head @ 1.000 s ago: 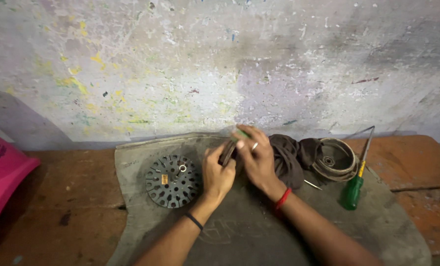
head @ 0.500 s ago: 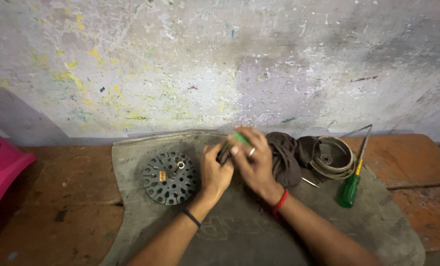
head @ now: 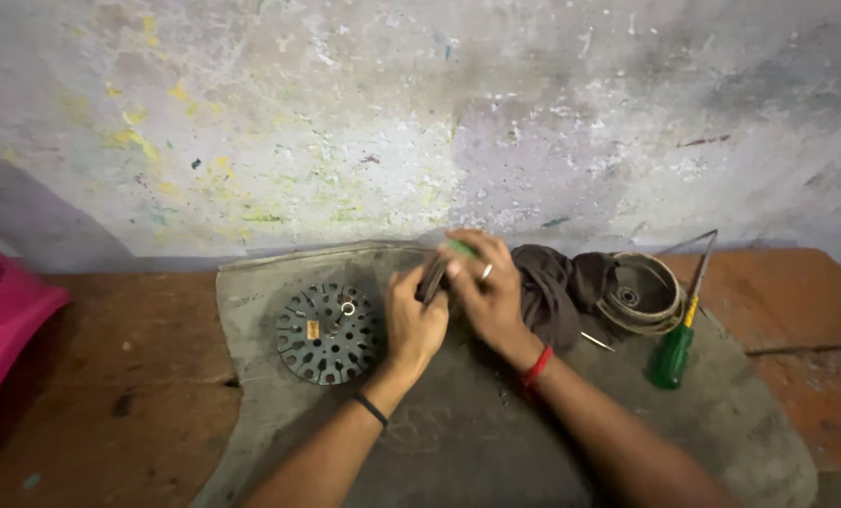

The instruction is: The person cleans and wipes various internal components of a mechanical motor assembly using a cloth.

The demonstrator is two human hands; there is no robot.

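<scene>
Small dark part, partly hidden, sits between both hands over the grey mat. Left hand pinches it with curled fingers; right hand closes around a green-tipped tool. Perforated metal disc lies just beside the left hand, green screwdriver well apart on the right.

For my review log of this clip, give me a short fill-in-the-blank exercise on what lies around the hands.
1. The perforated metal disc lies on the ____ side of the left hand.
2. The screwdriver has a ____ handle.
3. The right hand wears a ____ on one finger.
4. The right wrist carries a ____ band.

Missing words: left; green; ring; red
</scene>
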